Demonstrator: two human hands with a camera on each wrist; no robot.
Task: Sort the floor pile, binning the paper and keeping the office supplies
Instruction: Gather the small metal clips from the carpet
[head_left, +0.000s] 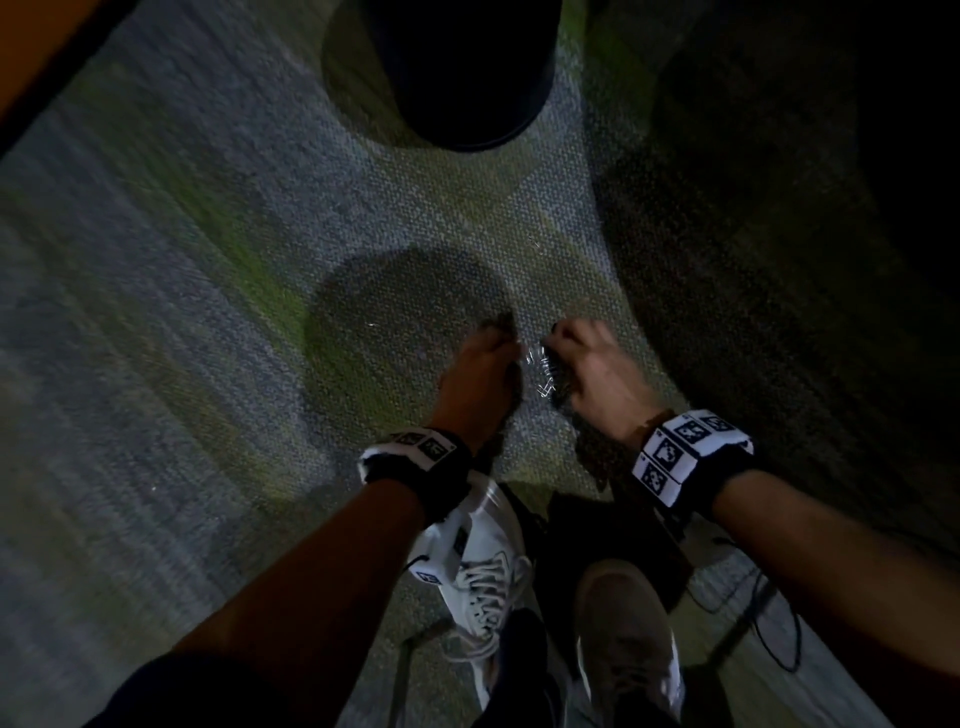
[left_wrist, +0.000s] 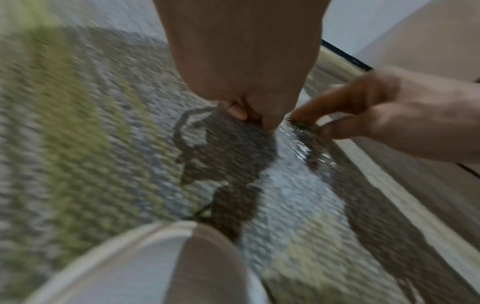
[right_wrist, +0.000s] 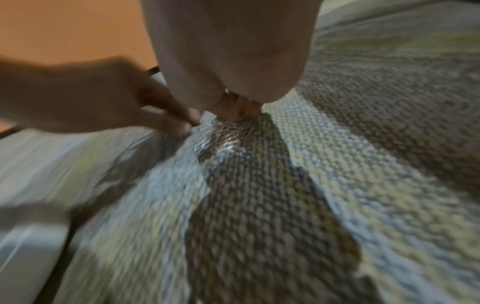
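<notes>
A small heap of shiny metal clips (head_left: 540, 371) lies on the grey-green carpet between my two hands. My left hand (head_left: 511, 338) reaches down with its fingers bunched, tips pinching at the left edge of the heap (left_wrist: 298, 142). My right hand (head_left: 553, 338) pinches at the heap's right side with finger and thumb (left_wrist: 311, 123). In the right wrist view the clips (right_wrist: 223, 144) glint just below my right fingertips (right_wrist: 239, 111), with the left hand (right_wrist: 187, 125) touching them from the left. Blur hides how many clips each hand holds. No paper shows.
A dark round bin (head_left: 467, 67) stands on the carpet ahead of my hands. A few stray glints (head_left: 535, 244) lie beyond them. My white shoe (head_left: 483, 561) and grey shoe (head_left: 623, 623) are planted below. A black cable (head_left: 769, 613) trails at the right. An orange surface (head_left: 31, 52) borders the far left.
</notes>
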